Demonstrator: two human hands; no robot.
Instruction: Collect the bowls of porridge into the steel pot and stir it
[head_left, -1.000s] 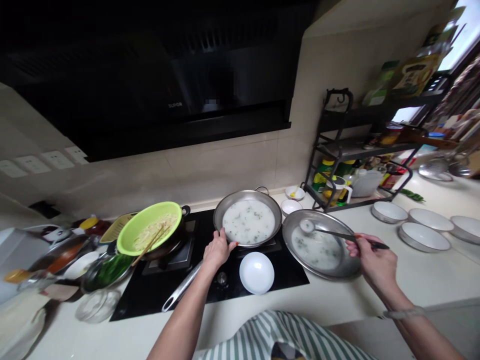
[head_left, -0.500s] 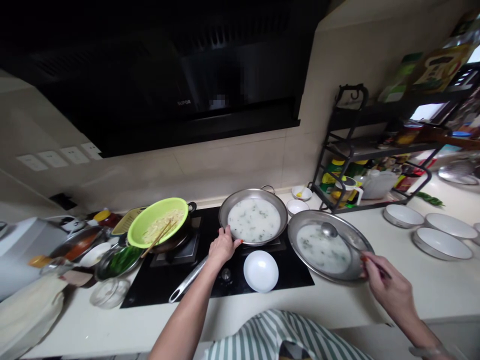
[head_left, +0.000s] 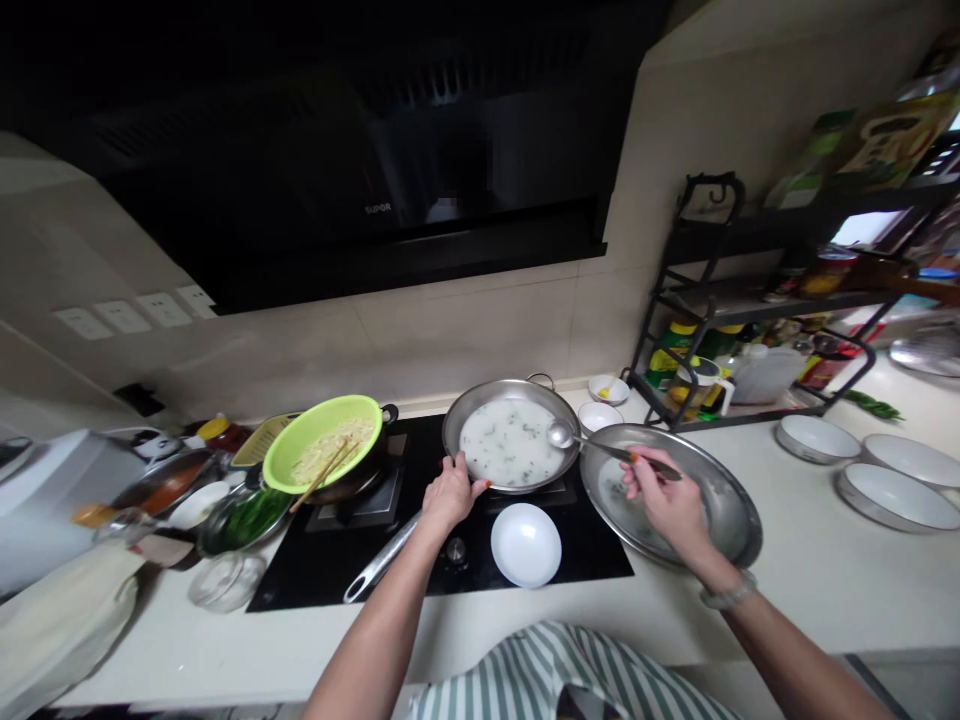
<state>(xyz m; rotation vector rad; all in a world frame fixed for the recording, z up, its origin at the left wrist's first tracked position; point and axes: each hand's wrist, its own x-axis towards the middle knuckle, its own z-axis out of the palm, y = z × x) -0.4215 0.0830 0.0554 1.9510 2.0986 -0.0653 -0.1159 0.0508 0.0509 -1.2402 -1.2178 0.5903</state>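
My right hand (head_left: 670, 505) grips the dark handle of a metal ladle (head_left: 561, 434). The ladle's bowl is over the right part of a steel frying pan (head_left: 451, 425) on the stove, which holds white liquid with green flecks. At the pan's near left rim, by its long handle, my left hand (head_left: 450, 495) takes hold with the thumb along the edge. To the right, partly under my right hand, a wide steel basin (head_left: 739, 500) contains the same kind of white liquid. A small white bowl (head_left: 526, 545) sits on the stove in front of the pan.
A green basin (head_left: 281, 455) with pale strips and chopsticks rests on a pot at the left burner. Greens (head_left: 255, 518) and jars crowd the left counter. Several bowls (head_left: 817, 440) and a black rack (head_left: 705, 305) stand right. The range hood (head_left: 375, 150) overhangs the stove.
My right hand has carried the ladle leftward from the steel basin to the frying pan. My left hand stays at the pan's rim. The view has shifted slightly.
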